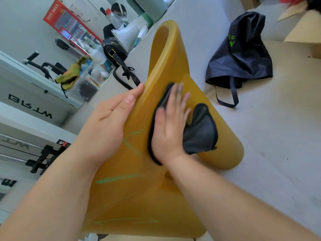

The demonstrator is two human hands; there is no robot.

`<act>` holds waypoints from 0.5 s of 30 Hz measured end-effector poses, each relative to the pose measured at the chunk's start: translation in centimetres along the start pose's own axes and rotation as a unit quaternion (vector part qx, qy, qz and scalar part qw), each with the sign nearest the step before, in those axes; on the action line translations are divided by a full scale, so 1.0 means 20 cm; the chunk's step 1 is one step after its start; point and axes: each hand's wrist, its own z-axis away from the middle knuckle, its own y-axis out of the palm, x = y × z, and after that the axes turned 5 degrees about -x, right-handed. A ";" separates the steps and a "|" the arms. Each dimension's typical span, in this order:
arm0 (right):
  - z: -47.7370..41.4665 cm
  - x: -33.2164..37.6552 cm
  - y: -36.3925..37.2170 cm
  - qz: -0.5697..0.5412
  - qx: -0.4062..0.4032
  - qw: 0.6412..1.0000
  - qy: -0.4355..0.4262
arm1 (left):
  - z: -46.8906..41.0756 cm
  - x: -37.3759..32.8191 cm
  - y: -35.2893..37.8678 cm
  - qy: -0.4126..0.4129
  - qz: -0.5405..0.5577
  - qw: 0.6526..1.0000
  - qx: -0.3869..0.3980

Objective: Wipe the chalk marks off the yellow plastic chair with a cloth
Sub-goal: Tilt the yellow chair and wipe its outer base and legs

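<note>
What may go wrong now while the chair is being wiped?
1. The right hand presses the cloth flat, beyond the green marks; these could be missed.
2. Only the left hand steadies the chair at its edge; a hard push might shift it.

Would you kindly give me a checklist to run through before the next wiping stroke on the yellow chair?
1. Cloth contact: the right hand lies flat on the dark cloth, pressing it to the yellow chair: ok.
2. Support: the left hand rests against the chair's edge: ok.
3. Chair free of chalk: not ok, green chalk marks show on the near part.
4. Cloth clean enough: cannot tell.
5. The black bag lies apart from the chair: ok.
</note>
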 end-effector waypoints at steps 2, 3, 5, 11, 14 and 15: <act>0.29 -0.11 0.02 -0.005 0.036 0.999 0.019 | 0.00 0.00 0.00 0.003 -0.011 1.000 0.003; 0.41 -0.17 0.03 0.000 0.057 0.997 0.054 | 0.00 0.01 0.00 0.004 -0.015 1.000 0.002; 0.52 -0.27 0.04 0.026 0.083 0.987 0.133 | 0.00 0.01 0.00 0.003 -0.017 1.000 -0.001; 0.31 -0.11 0.02 -0.005 0.050 0.995 0.084 | 0.00 0.00 0.00 0.001 -0.026 1.000 0.008; 0.14 0.06 0.02 -0.040 0.030 0.999 -0.008 | 0.00 0.01 -0.01 0.009 -0.027 1.000 0.007; 0.11 0.07 0.02 -0.043 0.026 0.999 -0.020 | 0.00 0.01 0.00 0.006 -0.026 1.000 0.005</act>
